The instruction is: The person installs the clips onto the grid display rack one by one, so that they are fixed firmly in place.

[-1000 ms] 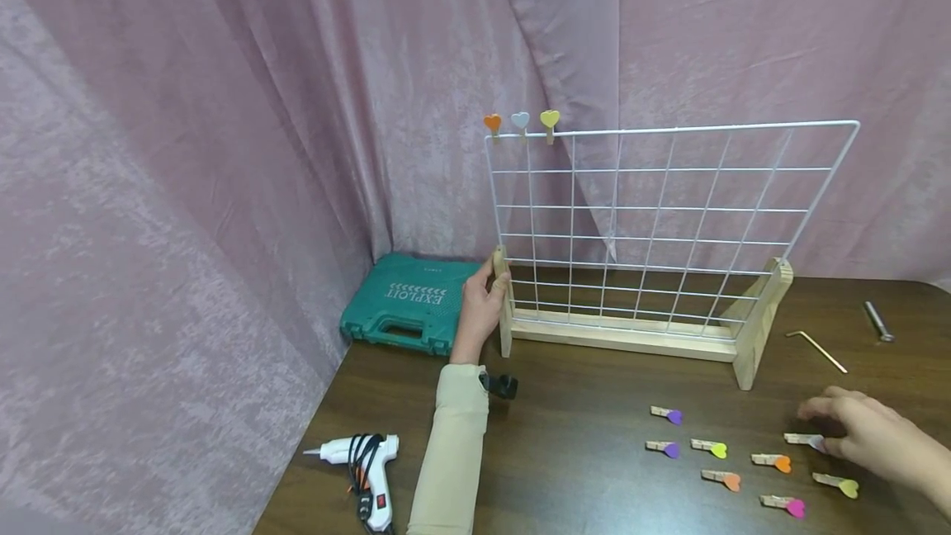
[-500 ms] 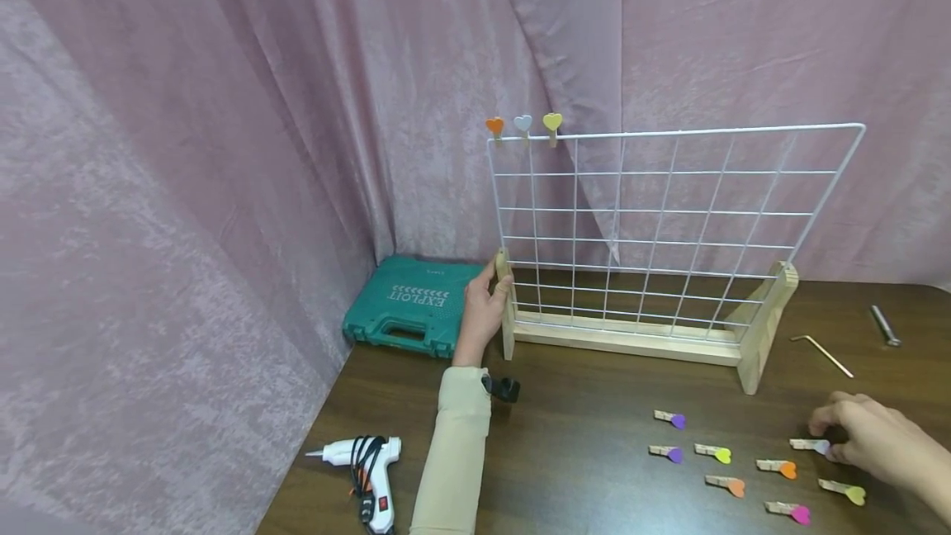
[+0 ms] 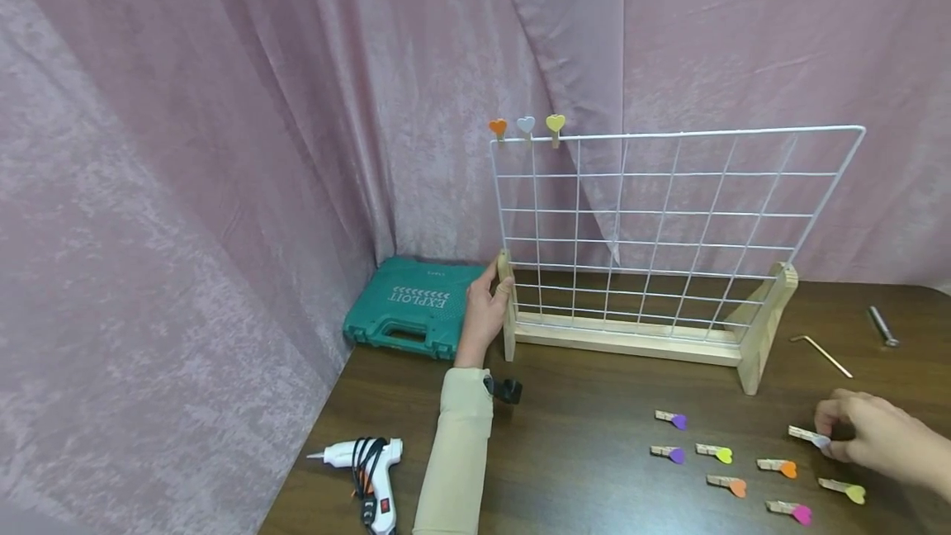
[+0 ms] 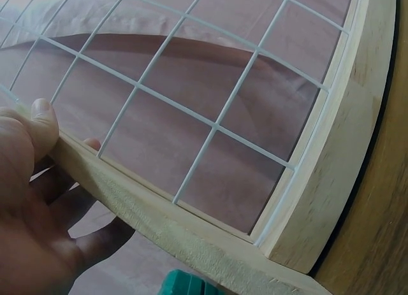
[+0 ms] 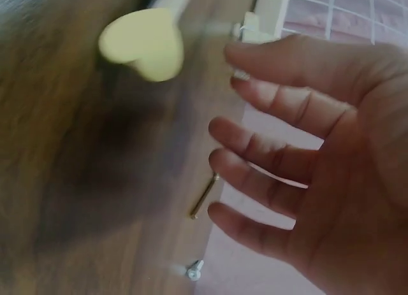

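Observation:
My left hand (image 3: 481,312) grips the left upright of a wooden stand (image 3: 631,342), thumb in front and fingers behind, as the left wrist view shows. A white wire grid (image 3: 669,134) stands in it. Clipped on the grid's top left are small clothespins with an orange heart (image 3: 498,126), a white heart (image 3: 526,124) and a yellow heart (image 3: 555,123). At the lower right my right hand (image 3: 877,436) pinches a white-heart clothespin (image 3: 806,435) between thumb and index finger, slightly above the table. Its fingers mostly cover the clothespin in the right wrist view.
Several heart clothespins lie nearby, among them a pink one (image 3: 789,510) and a yellow one (image 3: 843,490). A hex key (image 3: 821,356) and a bolt (image 3: 882,326) lie behind the right hand. A green case (image 3: 412,304) and a glue gun (image 3: 375,477) are at left.
My right hand has pinched the white-heart clothespin and raised it a little, tilting it. The left hand keeps its grip on the stand.

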A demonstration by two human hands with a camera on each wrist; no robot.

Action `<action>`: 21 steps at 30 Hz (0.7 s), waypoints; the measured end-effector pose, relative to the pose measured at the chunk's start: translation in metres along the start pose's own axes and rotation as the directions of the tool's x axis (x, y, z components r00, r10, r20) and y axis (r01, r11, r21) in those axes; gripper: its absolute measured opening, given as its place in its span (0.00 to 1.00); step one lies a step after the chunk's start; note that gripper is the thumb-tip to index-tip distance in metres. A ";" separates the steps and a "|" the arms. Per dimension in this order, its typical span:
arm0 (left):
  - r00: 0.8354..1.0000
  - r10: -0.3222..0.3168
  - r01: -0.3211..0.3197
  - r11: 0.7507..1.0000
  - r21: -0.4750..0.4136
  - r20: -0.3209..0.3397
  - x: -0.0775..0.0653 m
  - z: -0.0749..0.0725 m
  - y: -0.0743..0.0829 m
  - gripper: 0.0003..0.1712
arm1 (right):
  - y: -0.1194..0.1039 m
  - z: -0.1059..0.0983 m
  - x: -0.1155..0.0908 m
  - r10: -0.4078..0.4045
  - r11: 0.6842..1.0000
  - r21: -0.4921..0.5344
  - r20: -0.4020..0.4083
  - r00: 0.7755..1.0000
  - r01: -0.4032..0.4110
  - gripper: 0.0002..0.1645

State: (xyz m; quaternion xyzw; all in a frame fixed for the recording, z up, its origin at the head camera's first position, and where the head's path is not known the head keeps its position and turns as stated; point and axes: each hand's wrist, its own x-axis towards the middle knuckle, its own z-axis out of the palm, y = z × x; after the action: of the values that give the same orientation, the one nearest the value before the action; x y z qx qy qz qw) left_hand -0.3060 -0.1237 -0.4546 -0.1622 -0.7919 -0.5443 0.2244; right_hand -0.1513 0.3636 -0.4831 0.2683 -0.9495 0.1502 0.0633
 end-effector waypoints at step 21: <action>1.000 -0.015 0.015 1.000 0.008 0.011 0.000 0.001 0.000 0.26 | -0.042 -0.039 0.034 0.033 0.886 0.458 -0.232 0.972 0.079 0.17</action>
State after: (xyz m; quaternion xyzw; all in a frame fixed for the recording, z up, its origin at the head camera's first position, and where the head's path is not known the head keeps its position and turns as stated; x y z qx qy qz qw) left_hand -0.3060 -0.1229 -0.4554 -0.1583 -0.7966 -0.5418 0.2165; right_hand -0.1561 0.3250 -0.4285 0.2673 -0.8686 0.4024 0.1101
